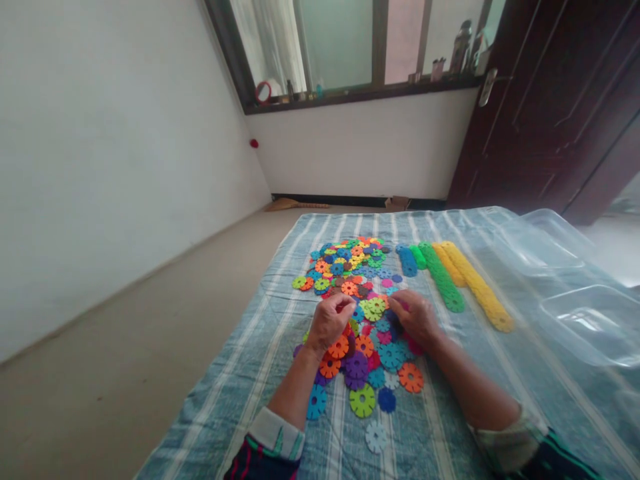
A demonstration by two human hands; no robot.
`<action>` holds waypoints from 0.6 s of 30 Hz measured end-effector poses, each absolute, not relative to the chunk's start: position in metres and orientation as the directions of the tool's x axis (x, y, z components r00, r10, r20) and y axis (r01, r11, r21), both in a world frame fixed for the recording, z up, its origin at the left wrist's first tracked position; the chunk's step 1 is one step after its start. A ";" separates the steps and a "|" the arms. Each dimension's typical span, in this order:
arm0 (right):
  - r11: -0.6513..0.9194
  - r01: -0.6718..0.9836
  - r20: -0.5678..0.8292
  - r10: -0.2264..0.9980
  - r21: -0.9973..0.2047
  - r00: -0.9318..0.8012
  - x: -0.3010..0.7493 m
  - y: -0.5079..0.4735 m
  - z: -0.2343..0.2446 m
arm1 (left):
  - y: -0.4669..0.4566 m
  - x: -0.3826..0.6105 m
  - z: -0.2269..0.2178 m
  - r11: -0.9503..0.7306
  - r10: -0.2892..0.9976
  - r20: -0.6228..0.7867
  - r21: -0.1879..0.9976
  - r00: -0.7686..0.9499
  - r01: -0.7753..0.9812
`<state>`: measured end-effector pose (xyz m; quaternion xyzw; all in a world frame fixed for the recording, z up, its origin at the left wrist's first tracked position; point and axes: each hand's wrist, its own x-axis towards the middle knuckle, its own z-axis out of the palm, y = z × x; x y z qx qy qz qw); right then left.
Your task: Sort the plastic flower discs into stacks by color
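A heap of colourful notched plastic discs lies on the striped cloth, with both hands over it. My left hand [331, 321] is closed with thumb and forefinger pinched together; whatever is in the pinch is hidden. To its right, my right hand [416, 317] has its fingers bent and drawn together at the heap, and I cannot make out what they hold. Between the hands shows a lime green disc [373, 309]. Nearer me lie a purple disc [357, 365], an orange disc [411, 378], another lime disc [362, 401] and a pale blue disc [376, 437].
Beyond the hands spreads a second pile of mixed discs [345, 257]. At right, discs are lined up in overlapping rows: a blue row [407, 261], a green row [443, 279] and a yellow row [477, 287]. Two clear plastic containers [595, 327] stand at the bed-like surface's right side.
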<state>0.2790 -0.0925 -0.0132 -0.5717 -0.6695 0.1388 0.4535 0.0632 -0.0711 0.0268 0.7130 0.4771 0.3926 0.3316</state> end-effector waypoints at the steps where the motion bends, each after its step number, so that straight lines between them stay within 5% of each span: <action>1: 0.323 0.625 0.454 0.889 -0.711 0.056 0.277 -0.093 -0.013 | -0.073 0.066 0.028 -0.321 0.939 0.229 0.850 0.256 0.418; 5: 0.408 0.547 0.478 0.878 -0.731 -0.015 0.266 -0.097 -0.008 | -0.075 0.069 0.033 -0.305 0.944 0.209 0.851 0.257 0.427; 10: 0.442 0.465 0.483 0.875 -0.767 -0.036 0.259 -0.099 -0.003 | -0.054 0.046 0.042 -0.285 0.946 0.321 0.766 0.041 0.576; 18: 0.434 0.406 0.470 0.883 -0.804 -0.015 0.259 -0.100 0.000 | -0.016 0.026 0.040 0.091 0.949 0.261 0.306 -0.175 0.948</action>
